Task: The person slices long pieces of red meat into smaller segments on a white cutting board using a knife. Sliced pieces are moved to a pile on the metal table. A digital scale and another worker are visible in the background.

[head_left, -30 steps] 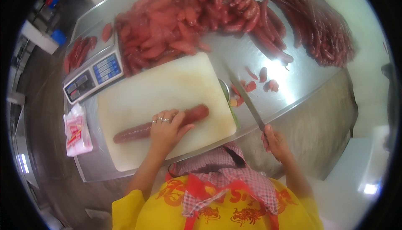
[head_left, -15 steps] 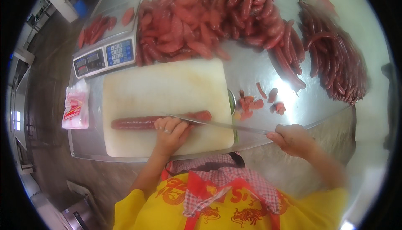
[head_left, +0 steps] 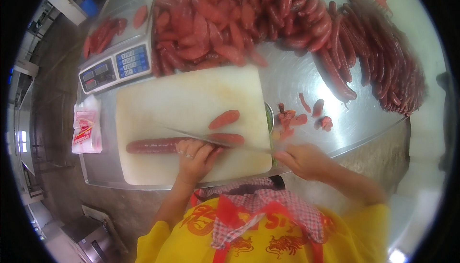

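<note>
A long dark red sausage (head_left: 148,145) lies across a cream cutting board (head_left: 187,90). My left hand (head_left: 194,157) grips it right of its middle, fingers bent over it. My right hand (head_left: 299,160) holds a long knife (head_left: 254,149), whose blade, blurred, slants leftward across the sausage just beside my left fingers. A cut oval slice (head_left: 224,119) lies on the board above the sausage. Small sausage scraps (head_left: 290,119) rest on the steel table right of the board, by a round container (head_left: 269,117) partly hidden under its edge.
The steel table (head_left: 350,124) carries a pile of slices (head_left: 196,33), whole sausages (head_left: 282,9) and long links (head_left: 393,71) along the back and right. A scale (head_left: 115,69) with sausage pieces stands back left, above plastic bags (head_left: 86,126). A blue bin (head_left: 88,6) is beyond.
The knife has swung from pointing away at the board's right to lying across the sausage, then moved slightly left. A separate slice now lies above the sausage, absent half a second ago.
</note>
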Motion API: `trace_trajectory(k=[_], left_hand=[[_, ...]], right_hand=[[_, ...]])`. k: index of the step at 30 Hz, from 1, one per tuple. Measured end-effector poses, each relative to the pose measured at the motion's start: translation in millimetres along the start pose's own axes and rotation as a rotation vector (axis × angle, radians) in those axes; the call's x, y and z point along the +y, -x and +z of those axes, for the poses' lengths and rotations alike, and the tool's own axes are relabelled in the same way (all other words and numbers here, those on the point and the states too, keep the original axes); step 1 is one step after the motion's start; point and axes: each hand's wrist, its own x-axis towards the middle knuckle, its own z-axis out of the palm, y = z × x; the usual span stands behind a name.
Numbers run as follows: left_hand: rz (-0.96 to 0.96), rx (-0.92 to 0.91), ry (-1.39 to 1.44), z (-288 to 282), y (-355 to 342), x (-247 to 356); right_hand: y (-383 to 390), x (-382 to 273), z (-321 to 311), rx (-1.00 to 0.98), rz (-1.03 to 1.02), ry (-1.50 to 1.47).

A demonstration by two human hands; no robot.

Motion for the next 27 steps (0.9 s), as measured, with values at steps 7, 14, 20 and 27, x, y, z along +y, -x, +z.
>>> trace_trajectory(k=[7,14,20,27], left_hand=[[-0.066,-0.007,0.014,0.7,-4.7,1.6],[-0.012,0.002,-0.009,-5.1,-0.4,2.0],[-0.027,-0.009,-0.03,-14.8,4.0,-5.7],[-0.044,-0.014,0.009,-10.9,3.3,-7.9]], right_hand=[[22.4,18.3,7.6,0.063,-0.001,0.156],[-72.0,-6.8,52.9,0.173,-0.184,0.046],[37.8,-2.0,9.5,0.068,0.029,-0.002],[-42.9,-10.9,55.1,0.216,-0.229,0.163]])
